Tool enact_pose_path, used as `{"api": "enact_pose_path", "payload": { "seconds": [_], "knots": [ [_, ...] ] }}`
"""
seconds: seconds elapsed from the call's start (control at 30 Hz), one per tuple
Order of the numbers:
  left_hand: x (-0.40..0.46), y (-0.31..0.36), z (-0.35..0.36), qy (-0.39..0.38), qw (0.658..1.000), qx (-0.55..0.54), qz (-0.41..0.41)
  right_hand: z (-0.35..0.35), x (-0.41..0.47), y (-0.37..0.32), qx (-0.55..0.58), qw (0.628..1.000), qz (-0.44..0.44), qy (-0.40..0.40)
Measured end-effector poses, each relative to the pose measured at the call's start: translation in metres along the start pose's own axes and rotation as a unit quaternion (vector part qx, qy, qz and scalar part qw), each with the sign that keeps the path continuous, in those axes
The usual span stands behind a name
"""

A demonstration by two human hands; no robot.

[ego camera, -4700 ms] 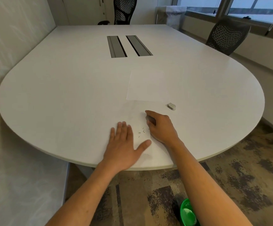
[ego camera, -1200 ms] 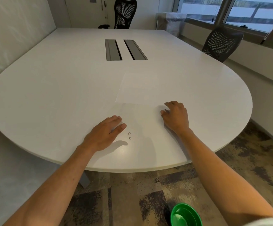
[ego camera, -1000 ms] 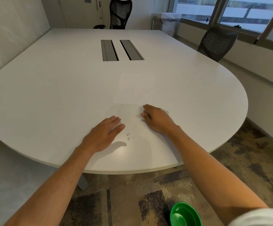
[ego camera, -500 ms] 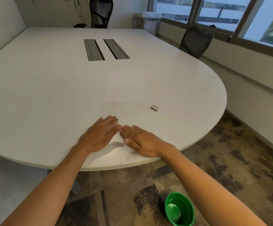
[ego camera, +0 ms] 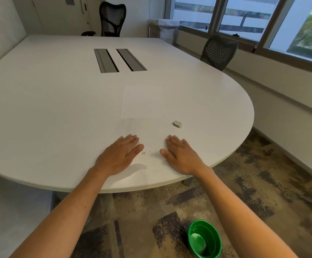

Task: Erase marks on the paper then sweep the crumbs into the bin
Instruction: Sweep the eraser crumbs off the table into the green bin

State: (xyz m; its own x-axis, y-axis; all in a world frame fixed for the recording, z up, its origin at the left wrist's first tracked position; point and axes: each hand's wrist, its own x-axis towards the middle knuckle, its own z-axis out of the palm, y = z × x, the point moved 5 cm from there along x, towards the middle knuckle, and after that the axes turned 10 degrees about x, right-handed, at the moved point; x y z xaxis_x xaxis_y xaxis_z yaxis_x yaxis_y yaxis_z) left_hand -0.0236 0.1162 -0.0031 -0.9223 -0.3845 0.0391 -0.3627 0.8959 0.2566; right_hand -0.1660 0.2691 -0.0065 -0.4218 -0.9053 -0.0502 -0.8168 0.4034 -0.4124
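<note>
Below, green bin [ego camera: 205, 239] on carpet, contents unclear, crumbs [ego camera: 143, 153] on table [ego camera: 58, 101].

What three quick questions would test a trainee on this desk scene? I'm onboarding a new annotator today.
1. True or false: the right hand grips the eraser.
2. Multiple choice: the dark crumbs lie (A) between the two hands, (B) inside the green bin, (C) by the table's cable slots.
3. Fill in: the green bin stands on the ____, below the table edge.

Key: 1. False; the eraser lies apart on the table, beyond the flat right hand. 2. A; they sit just off the left hand. 3. Floor (carpet).
</note>
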Motion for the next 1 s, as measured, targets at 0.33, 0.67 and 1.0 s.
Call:
{"api": "enact_pose_path", "payload": {
  "seconds": [0.33, 0.67, 1.0],
  "knots": [
    [0.001, 0.000, 0.002, -0.025, 0.999, 0.028, 0.022, -0.004, 0.005, 0.004, -0.005, 0.999, 0.029, 0.030],
    [-0.023, 0.034, 0.005, -0.110, 0.990, -0.056, 0.073, -0.003, -0.019, -0.039, 0.301, 0.952, -0.035, 0.031],
    [-0.028, 0.058, 0.016, -0.101, 0.993, -0.064, 0.025, 0.008, -0.027, -0.033, 0.236, 0.970, 0.019, 0.055]
  ]
}}
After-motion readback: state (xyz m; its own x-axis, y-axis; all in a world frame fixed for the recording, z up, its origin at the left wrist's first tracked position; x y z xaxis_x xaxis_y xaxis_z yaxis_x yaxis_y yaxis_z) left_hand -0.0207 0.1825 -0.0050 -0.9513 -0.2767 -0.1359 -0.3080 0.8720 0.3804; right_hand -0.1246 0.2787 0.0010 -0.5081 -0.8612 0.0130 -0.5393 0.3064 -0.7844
